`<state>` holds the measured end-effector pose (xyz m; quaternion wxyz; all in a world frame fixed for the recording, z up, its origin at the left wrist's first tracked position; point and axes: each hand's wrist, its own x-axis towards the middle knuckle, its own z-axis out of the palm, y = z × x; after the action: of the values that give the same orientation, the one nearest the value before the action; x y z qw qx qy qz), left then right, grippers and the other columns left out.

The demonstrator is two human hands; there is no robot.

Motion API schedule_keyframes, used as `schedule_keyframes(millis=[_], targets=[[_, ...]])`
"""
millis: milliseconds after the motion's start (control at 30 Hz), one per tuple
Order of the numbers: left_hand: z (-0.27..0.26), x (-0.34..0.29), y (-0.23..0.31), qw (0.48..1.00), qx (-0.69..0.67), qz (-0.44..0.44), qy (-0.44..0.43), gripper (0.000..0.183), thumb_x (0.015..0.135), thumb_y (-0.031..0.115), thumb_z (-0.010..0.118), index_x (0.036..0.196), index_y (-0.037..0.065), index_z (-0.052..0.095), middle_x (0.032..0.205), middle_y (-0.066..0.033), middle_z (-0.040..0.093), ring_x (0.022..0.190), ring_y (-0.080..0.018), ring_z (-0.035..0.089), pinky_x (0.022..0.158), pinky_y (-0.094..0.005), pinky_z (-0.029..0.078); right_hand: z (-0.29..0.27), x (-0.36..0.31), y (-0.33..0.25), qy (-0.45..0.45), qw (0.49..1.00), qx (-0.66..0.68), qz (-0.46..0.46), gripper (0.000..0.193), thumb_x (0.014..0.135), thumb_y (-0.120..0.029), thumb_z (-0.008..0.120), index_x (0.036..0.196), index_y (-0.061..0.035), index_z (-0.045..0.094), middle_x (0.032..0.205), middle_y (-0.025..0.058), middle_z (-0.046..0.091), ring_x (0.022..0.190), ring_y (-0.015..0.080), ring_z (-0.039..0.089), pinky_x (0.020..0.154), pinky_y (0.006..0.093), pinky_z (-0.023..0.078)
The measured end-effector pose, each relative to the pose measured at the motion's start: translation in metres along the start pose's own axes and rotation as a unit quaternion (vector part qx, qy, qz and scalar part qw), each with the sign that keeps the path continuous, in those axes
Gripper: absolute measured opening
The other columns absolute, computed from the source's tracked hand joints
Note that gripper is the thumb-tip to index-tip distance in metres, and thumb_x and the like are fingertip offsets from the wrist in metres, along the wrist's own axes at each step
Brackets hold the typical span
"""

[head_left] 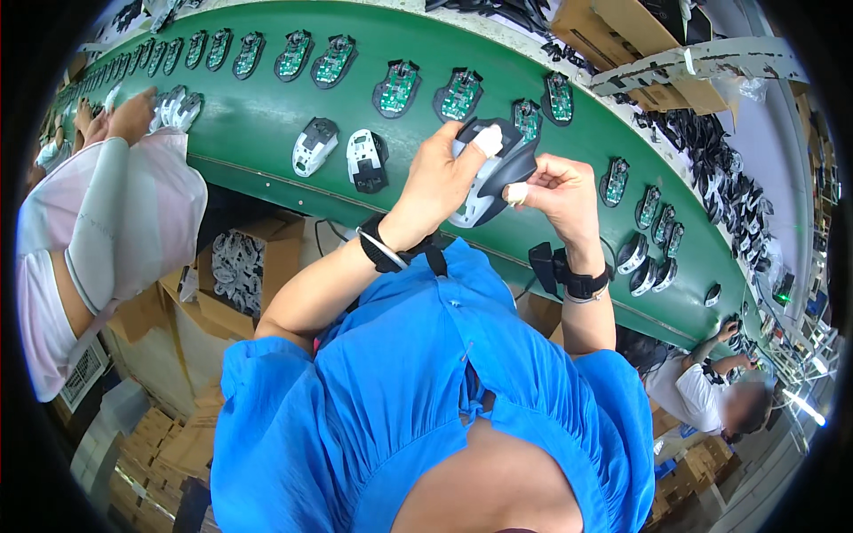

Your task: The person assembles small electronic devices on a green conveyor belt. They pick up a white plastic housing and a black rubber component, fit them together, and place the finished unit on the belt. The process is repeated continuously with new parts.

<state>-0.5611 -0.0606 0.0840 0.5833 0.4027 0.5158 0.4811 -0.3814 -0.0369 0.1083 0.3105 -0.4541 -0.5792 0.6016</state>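
Over the near side of the green bench, my left hand (433, 185) is closed round a black and grey-white computer mouse (513, 167), its white-covered thumb on the top. My right hand (566, 197) pinches the mouse's right edge, thumb also in a white cover. What lies between those right fingertips is too small to make out. Just beyond the mouse sits a base with a green circuit board (526, 117), partly hidden. Left of my hands, two grey-and-black mouse shells (315, 147) lie on the bench.
A row of mouse bases with circuit boards (397, 89) runs along the green bench (240, 133). More mouse parts (633, 252) sit at the right. Black parts (702, 160) pile beyond the far edge. A co-worker's arm (93, 231) is close at left; another person (702, 391) works at right.
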Motion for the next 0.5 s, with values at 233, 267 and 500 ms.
schedule_keyframes(millis=[233,267,500], targets=[[-0.010,-0.004,-0.012,0.999,-0.001,-0.054,-0.001,0.035,0.093,0.023,0.058,0.117,-0.003,0.052,0.093,-0.0067,0.064,0.080,-0.0073,0.059,0.067,-0.0204,0.048,0.001,0.007,-0.006,-0.019,0.974,-0.193,0.117,0.028,0.068,-0.021,0.083,0.065,-0.0018,0.064,0.055,0.0037,0.062,0.052,0.0060,0.056,0.047,0.0226,0.041],[-0.013,-0.005,-0.008,0.998,0.012,-0.066,-0.019,0.039,0.091,0.020,0.060,0.120,-0.004,0.049,0.100,-0.0086,0.063,0.088,-0.0095,0.060,0.073,-0.0225,0.049,-0.001,0.007,-0.006,-0.048,0.968,-0.220,0.111,0.022,0.072,-0.016,0.079,0.079,0.0006,0.068,0.067,0.0050,0.066,0.061,0.0081,0.060,0.053,0.0241,0.047],[-0.017,-0.025,-0.003,0.991,0.100,0.056,-0.070,0.089,0.062,0.030,0.086,0.129,-0.003,0.038,0.114,-0.0164,0.056,0.104,-0.0232,0.059,0.086,-0.0333,0.048,0.015,0.003,0.008,-0.015,0.936,0.343,0.079,0.033,0.081,-0.005,0.070,0.111,0.0026,0.061,0.097,0.0085,0.068,0.086,0.0143,0.065,0.076,0.0288,0.055]])
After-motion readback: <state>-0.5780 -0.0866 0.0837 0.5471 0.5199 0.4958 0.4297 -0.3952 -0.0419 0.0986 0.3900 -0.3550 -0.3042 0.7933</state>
